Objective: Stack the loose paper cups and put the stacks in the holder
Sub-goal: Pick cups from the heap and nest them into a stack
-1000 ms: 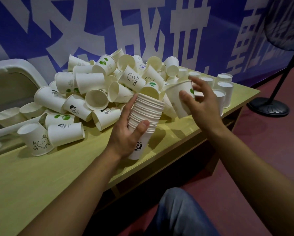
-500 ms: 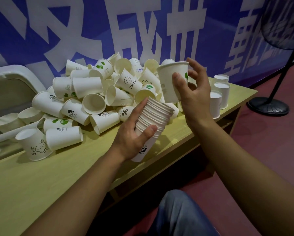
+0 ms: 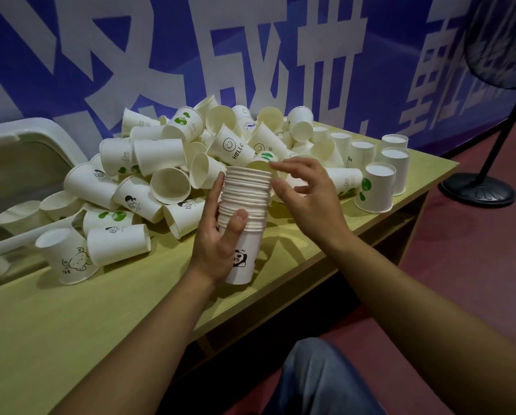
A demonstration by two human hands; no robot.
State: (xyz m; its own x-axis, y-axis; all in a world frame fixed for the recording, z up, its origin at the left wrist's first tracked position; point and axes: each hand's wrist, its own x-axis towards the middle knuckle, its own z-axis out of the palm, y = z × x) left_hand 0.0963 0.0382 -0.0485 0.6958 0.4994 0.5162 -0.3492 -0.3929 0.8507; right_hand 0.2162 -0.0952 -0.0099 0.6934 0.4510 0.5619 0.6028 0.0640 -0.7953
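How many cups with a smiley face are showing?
2. The HELLO cup lies on the pile; the second smiley cup lies just right of it, behind the cup stack. More may be hidden.

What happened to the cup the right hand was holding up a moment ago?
It went down onto the stack, and the right hand has let go, its fingers now loose beside the rims. The left hand still grips the stack, and the pile of loose cups lies as before.

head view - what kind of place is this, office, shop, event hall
Probably an event or promotional venue, not a home: a large blue banner with big white characters backs the wooden table, a pedestal fan stands on red flooring, and loose paper cups are heaped up.
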